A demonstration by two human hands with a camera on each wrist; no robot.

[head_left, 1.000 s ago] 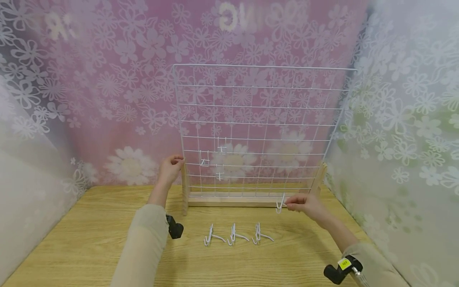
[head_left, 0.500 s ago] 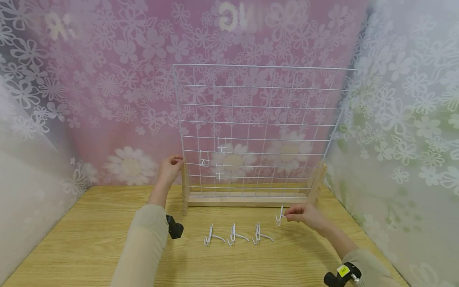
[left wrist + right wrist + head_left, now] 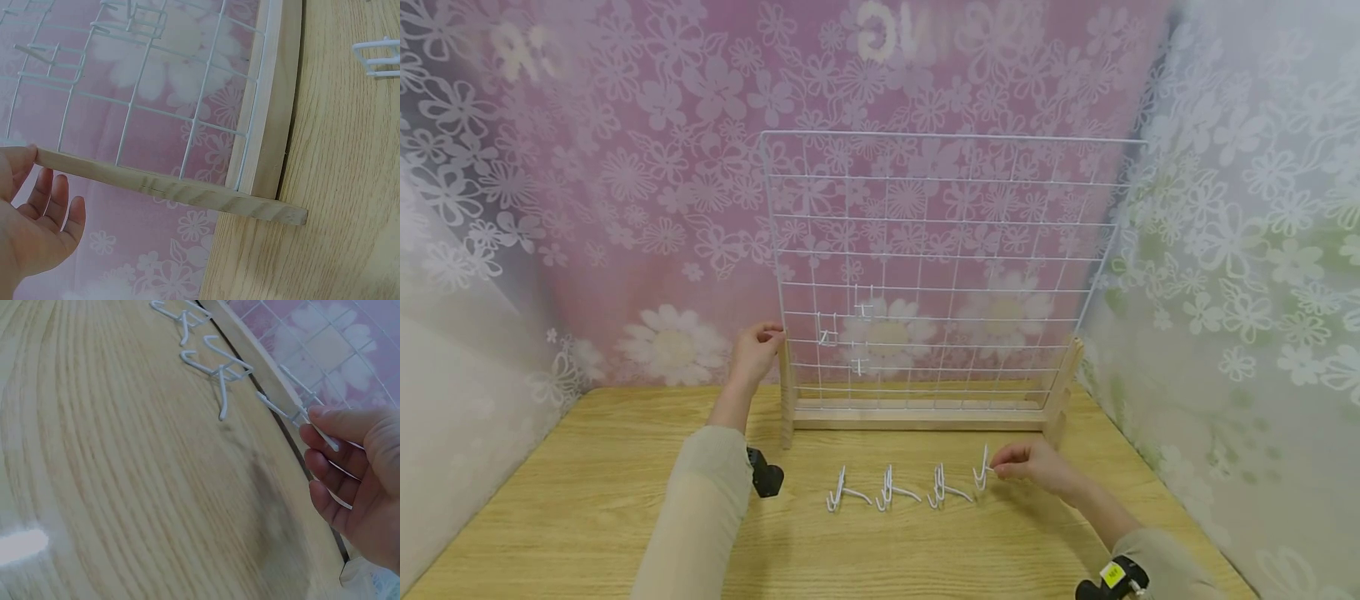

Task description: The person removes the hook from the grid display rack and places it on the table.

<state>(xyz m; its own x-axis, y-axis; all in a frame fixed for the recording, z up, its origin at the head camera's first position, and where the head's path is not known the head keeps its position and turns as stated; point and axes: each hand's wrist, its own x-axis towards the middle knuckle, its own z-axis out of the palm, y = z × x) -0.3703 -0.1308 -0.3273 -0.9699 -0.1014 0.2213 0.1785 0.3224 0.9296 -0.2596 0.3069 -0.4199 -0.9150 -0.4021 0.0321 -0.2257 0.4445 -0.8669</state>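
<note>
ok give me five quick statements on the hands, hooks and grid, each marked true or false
1. The right hand pinches a white hook. True.
2. Three more hooks lie in a row on the table. True.
3. In the head view, the pinched hook is left of that row. False: it is to the right.
4. The left hand touches the wooden stand. True.
5. The wire grid bears no hooks. False: three hang on its lower left part.

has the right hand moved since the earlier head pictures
Yes: the right hand, pinching a white hook, has moved down the head view, away from the stand's wooden crossbar.
</note>
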